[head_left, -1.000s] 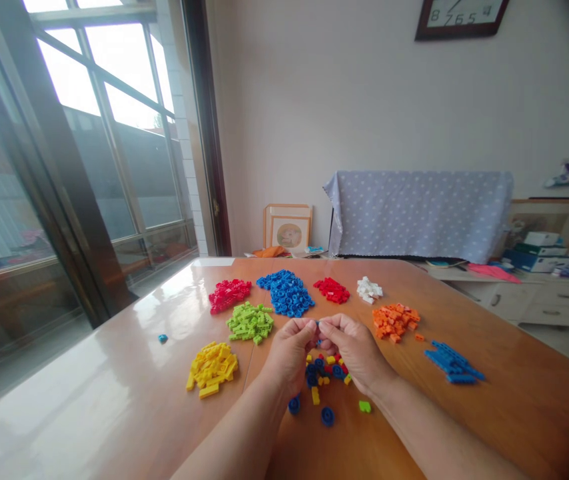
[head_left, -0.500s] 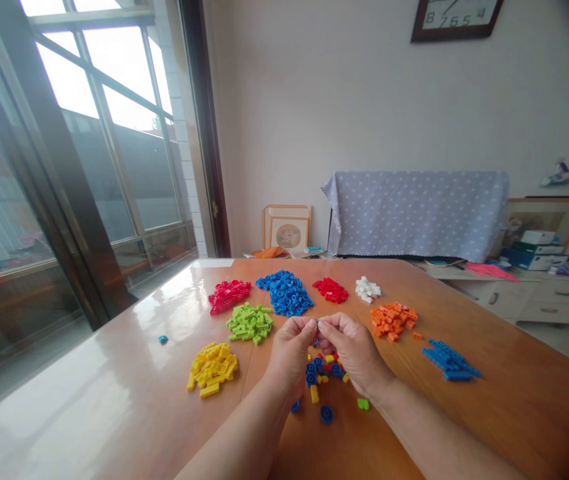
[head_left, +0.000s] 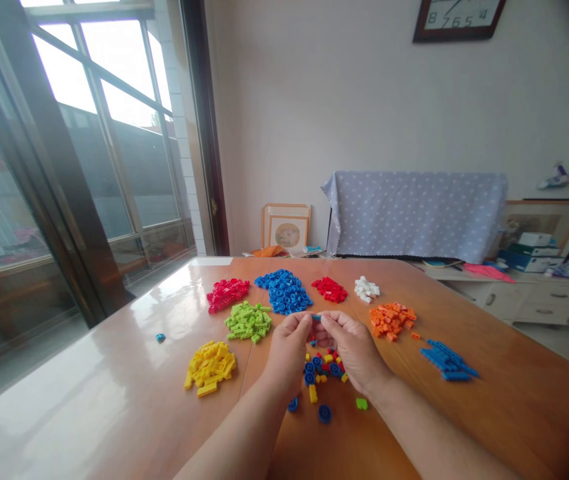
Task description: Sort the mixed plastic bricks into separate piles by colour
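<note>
A small blue piece (head_left: 316,318) is pinched between my left hand (head_left: 289,343) and my right hand (head_left: 347,340), fingertips of both on its ends. My fingers hide most of it. Beneath and between the hands lies a loose mix of blue round pieces (head_left: 309,378), yellow bricks (head_left: 313,394) and red ones. A single blue round piece (head_left: 324,414) and a green brick (head_left: 361,404) lie nearer to me. Just beyond my hands is a heap of blue round pieces (head_left: 288,293).
Around the wooden table (head_left: 129,393) are piles of yellow (head_left: 210,367), lime green (head_left: 248,321), dark red (head_left: 228,295), red (head_left: 329,289), white (head_left: 366,289), orange (head_left: 393,321) and long blue bricks (head_left: 448,361). A lone blue piece (head_left: 160,338) sits at left.
My fingertips have parted slightly, so more of the blue piece shows between them. The whole view has shifted a little.
</note>
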The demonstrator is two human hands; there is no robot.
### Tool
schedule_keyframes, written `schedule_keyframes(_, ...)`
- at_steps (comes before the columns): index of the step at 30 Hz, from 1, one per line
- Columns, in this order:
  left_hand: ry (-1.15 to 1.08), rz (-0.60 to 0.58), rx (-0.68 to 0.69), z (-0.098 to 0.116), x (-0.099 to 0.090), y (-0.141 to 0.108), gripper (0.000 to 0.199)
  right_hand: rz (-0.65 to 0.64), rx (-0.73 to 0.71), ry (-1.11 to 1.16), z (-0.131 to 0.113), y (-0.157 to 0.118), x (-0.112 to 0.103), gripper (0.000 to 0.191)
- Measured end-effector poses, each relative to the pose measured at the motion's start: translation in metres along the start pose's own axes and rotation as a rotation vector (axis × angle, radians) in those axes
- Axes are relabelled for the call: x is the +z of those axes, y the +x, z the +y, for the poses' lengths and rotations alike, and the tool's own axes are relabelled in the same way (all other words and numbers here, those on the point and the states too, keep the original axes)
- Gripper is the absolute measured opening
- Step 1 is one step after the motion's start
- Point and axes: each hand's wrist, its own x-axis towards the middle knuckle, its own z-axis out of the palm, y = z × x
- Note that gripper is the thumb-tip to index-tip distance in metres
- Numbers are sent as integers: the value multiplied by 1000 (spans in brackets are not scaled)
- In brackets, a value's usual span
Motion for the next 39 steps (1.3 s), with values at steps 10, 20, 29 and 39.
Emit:
schedule_keyframes(10,29,34,-45,-2,-6,3,31,-20,29,-53,8,3,-7,28)
schedule_keyframes(20,222,124,60,1,-9,5,27,-66,-115,-449,13,6,-13,29)
schedule_keyframes(29,518,202,239,4,-28,12,19,-95,-476,-957,-4,2,-27,24)
schedule_keyframes(39,524,329,287,33,-38,5,30,-172,-517,-1072,-4,3,-36,24)
